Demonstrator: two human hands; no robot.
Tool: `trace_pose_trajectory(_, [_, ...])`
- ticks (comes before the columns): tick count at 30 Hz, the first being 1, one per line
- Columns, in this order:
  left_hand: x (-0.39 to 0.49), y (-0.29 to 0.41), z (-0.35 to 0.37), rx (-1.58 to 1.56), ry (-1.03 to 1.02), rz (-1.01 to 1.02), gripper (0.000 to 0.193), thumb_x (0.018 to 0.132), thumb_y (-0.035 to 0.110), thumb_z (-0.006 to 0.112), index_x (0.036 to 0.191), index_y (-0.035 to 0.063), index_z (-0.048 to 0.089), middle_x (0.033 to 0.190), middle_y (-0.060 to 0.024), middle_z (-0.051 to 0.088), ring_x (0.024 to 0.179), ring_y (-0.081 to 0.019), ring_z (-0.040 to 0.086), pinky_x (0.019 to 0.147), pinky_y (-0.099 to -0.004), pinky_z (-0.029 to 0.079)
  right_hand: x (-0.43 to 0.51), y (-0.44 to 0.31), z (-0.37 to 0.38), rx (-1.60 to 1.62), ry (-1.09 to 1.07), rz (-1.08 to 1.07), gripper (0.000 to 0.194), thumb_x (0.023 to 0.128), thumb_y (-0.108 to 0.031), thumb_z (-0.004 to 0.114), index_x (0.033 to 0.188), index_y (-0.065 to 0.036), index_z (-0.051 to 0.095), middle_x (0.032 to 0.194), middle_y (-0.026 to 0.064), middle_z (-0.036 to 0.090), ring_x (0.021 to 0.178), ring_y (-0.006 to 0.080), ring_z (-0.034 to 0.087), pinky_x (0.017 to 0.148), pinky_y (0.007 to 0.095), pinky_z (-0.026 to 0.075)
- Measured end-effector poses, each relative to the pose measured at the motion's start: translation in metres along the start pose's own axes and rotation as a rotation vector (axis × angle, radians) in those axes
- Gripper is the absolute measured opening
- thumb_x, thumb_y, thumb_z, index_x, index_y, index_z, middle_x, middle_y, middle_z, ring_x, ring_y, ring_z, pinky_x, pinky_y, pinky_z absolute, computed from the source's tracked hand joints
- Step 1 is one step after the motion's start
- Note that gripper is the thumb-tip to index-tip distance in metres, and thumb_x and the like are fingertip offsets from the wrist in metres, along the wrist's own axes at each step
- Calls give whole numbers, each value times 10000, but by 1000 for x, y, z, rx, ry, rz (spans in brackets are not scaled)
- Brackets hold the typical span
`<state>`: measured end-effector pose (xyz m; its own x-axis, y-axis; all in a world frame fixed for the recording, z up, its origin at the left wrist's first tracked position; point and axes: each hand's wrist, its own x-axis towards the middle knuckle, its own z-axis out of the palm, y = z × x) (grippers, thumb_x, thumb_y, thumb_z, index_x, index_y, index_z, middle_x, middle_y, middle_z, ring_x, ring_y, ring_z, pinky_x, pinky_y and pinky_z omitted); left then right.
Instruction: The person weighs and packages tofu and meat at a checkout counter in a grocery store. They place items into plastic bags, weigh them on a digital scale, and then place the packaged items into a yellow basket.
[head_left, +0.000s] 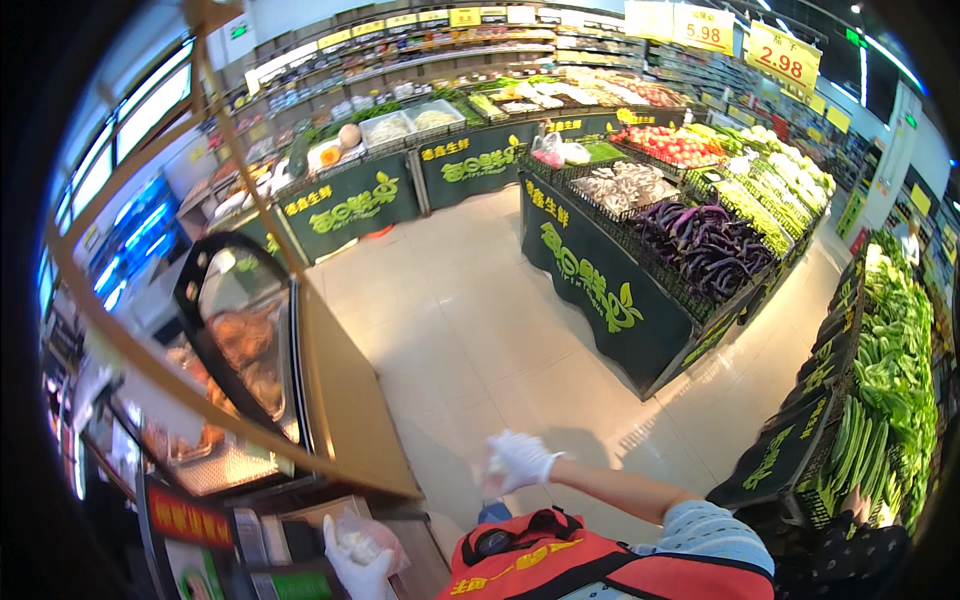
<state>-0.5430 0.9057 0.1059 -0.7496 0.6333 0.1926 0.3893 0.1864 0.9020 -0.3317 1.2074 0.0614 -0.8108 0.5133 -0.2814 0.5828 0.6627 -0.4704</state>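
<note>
My left hand (351, 564), in a white glove, holds a clear plastic bag (369, 538) with pinkish contents that I cannot make out. It is above a counter (414, 559) at the lower left, beside dark and light boxes. My right hand (519, 460), also gloved in white, reaches forward over the tiled floor at the lower middle. Motion blurs its fingers, and whether they are closed on anything cannot be seen. The red vest (517, 559) on my body fills the bottom of the view.
A glass-fronted display case (244, 352) with browned food stands left, behind a wooden frame (161, 360). Ahead is a vegetable stand (600, 300) with eggplants (705, 244) and mushrooms (626, 186). At right, another person's hand (853, 501) touches a stand of long green vegetables (859, 442).
</note>
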Motion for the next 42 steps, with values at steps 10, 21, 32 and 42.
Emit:
trace_pose_trajectory(10, [363, 109, 284, -9, -546, 320, 1034, 565, 104, 808, 1493, 34, 358, 1306, -155, 471, 1174, -272, 510, 1035, -380, 425, 30, 278, -127, 220, 526, 789, 781, 482, -391, 843, 1103, 0, 575, 1017, 263, 633, 971, 404, 630, 875, 439, 533])
trace_pose_trajectory(21, [634, 159, 629, -70, -841, 356, 1001, 600, 178, 818, 1482, 34, 368, 1286, -188, 491, 1197, -329, 480, 1057, -402, 401, 224, 496, -312, 221, 611, 969, 805, 522, -386, 865, 1192, -70, 549, 1146, 248, 576, 1048, 406, 619, 906, 454, 529])
trace_pose_trajectory(32, [892, 231, 995, -259, -937, 681, 931, 602, 157, 823, 1431, 18, 421, 1345, -190, 461, 1284, -329, 448, 1103, -393, 375, 443, 659, -556, 341, 959, 616, 745, 546, -227, 856, 1183, -29, 523, 1081, 200, 579, 1030, 346, 595, 927, 390, 481])
trace_pose_trajectory(42, [989, 215, 1359, 225, -1580, 908, 708, 631, 231, 801, 1272, 75, 544, 1233, -216, 539, 1177, -391, 491, 1018, -434, 434, 617, 850, -664, 249, 1191, 864, 835, 584, -276, 859, 1283, -4, 491, 1159, 221, 544, 1082, 360, 549, 957, 429, 454])
